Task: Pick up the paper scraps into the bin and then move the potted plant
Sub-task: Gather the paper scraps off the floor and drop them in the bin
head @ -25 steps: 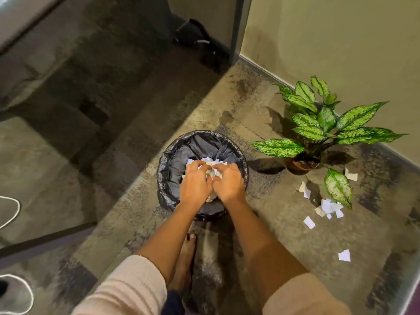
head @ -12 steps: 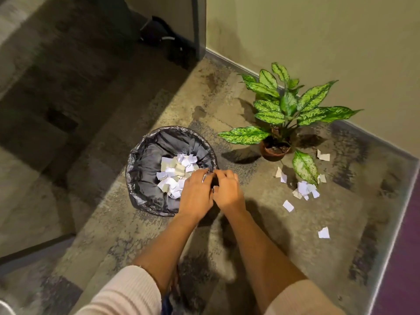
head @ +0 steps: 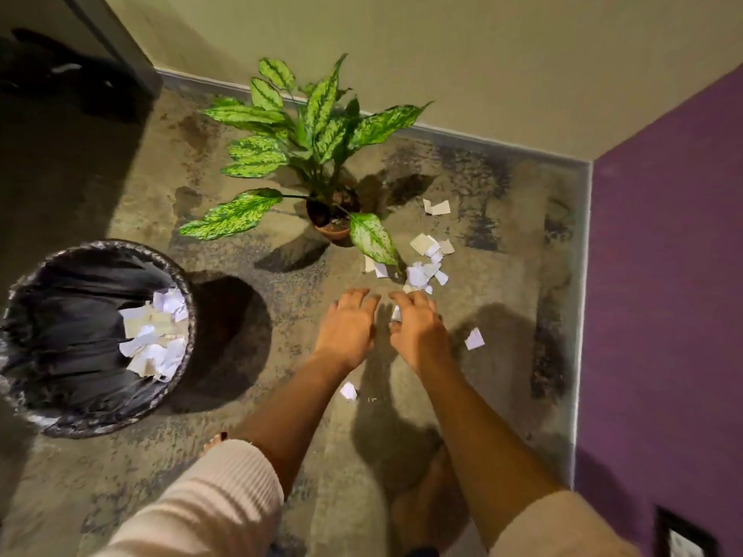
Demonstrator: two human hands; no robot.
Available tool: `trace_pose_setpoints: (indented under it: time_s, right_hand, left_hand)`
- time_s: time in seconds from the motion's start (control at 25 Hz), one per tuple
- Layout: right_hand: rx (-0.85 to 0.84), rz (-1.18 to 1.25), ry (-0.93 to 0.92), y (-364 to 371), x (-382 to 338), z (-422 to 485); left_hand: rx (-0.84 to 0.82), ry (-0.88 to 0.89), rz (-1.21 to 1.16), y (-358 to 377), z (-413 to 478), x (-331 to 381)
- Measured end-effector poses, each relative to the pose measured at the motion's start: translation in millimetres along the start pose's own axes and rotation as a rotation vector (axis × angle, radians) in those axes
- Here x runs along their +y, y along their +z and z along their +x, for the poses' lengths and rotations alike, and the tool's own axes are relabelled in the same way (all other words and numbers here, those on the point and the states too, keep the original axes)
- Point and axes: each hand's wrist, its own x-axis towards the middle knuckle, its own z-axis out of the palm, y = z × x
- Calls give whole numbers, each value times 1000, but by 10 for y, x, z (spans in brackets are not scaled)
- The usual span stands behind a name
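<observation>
A potted plant (head: 333, 230) with speckled green leaves stands in a brown pot near the beige wall. White paper scraps (head: 422, 271) lie scattered on the carpet to its right and front. One loose scrap (head: 474, 338) lies right of my hands and another (head: 348, 391) under my left forearm. A round bin (head: 60, 315) with a black liner stands at the left, holding torn paper (head: 157, 335). My left hand (head: 347, 327) and my right hand (head: 418, 327) hover side by side, fingers spread, just short of the pile. A small scrap (head: 396, 313) shows between them.
A purple wall (head: 663, 275) closes the right side and meets the beige wall (head: 442, 54) at a corner behind the plant. Dark objects (head: 60, 70) lie at the back left. My bare foot (head: 426, 504) stands on the carpet below my arms.
My hands left the bin after dropping paper into it and swung right to the scraps beside the plant. The view turned right, so the bin now sits at the left edge.
</observation>
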Motion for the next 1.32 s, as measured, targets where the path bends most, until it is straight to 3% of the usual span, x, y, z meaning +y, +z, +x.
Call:
trace_pose_setpoints:
  time_s: [0.32, 0.48, 0.76, 0.92, 1.08, 1.32]
  right_hand:
    - [106, 27, -13, 229, 1322, 865]
    - [65, -55, -61, 508, 1676, 1620]
    - [154, -217, -126, 720, 1832, 2749]
    - [131, -202, -66, 708, 1756, 3180]
    - [67, -198, -11, 619, 1705, 3523]
    - [-61, -164, 3, 713, 1762, 3576]
  left_hand:
    - [-52, -7, 55, 801, 1253, 412]
    - [-91, -136, 120, 1256, 1806, 258]
    - [-171, -431, -157, 1852, 2582, 47]
    - [-43, -312, -129, 2160, 2748, 223]
    - [66, -142, -249, 2310, 2834, 382]
    - [170, -59, 84, 2427, 2803, 342]
